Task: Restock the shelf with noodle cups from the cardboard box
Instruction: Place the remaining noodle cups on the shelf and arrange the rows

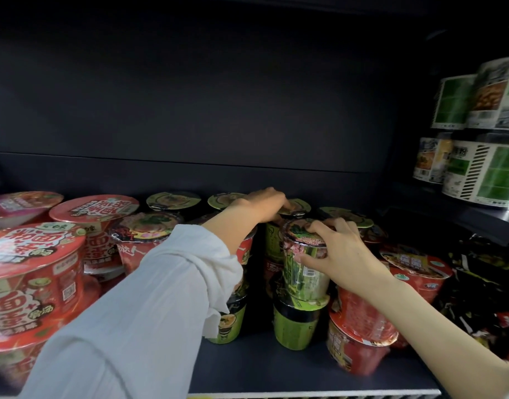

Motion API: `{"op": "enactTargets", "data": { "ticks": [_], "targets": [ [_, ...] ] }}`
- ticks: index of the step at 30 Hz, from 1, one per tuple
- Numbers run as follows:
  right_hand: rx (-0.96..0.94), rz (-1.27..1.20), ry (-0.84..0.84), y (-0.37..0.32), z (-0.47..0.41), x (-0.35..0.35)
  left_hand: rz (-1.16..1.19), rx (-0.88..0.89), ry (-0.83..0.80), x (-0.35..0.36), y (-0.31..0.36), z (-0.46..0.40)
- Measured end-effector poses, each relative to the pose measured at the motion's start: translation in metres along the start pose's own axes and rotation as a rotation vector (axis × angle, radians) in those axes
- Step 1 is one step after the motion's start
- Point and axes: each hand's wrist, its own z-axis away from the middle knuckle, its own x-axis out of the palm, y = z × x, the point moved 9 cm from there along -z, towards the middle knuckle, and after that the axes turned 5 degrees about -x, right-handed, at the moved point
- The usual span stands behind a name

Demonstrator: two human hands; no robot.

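White sleeve (138, 306) is filling the frame from 7 o'clock toward centre, nearest the lens, covering the left forearm. Left hand (262, 205) is reaching deep to approx. 12 o'clock of the cup cluster, fingers curled down onto a green-lidded cup (296, 207) in the back row; looks like a pinch on its lid rim, though fingertips are partly hidden. Right hand (338, 254), bare arm coming in from 4 o'clock, is gripping a green noodle cup (303, 269) at dead centre: fingers are wrapping over the lid edge, thumb is pressing the side wall. That cup is sitting stacked upright on another green cup (295, 323), w/ its base on the lower lid. Both are standing on the dark shelf (276, 367).

At 9 o'clock, big red noodle bowls (31, 272) are crowding the left side, stacked 2 high. Red cups (360, 341) are standing at 4 o'clock, just beside the green stack. Dark snack packets (483, 272) are lying piled at 3 o'clock. At 2 o'clock, on a higher side shelf, white-and-green tubs (478, 133) are sitting stacked in 2 tiers. More green lids (172, 200) are lining the back wall at 11 o'clock. Cardboard box is out of view.
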Motion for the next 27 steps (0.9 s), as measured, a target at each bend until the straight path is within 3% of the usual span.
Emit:
{"op": "enactTargets", "data": {
  "ticks": [4, 10, 23, 27],
  "targets": [
    [0.015, 0.0, 0.013, -0.001, 0.0, 0.0, 0.151, 0.006, 0.015, -0.004, -0.003, 0.005],
    [0.031, -0.044, 0.011, 0.0, 0.002, 0.0, 0.123, -0.028, 0.11, -0.01, 0.002, 0.005],
    [0.063, -0.14, -0.001, 0.003, 0.007, 0.004, 0.182, -0.035, 0.083, -0.003, 0.003, 0.016],
    [0.083, -0.212, 0.022, 0.004, 0.016, 0.004, 0.326, -0.035, 0.187, -0.027, 0.019, 0.044]
  ]
}}
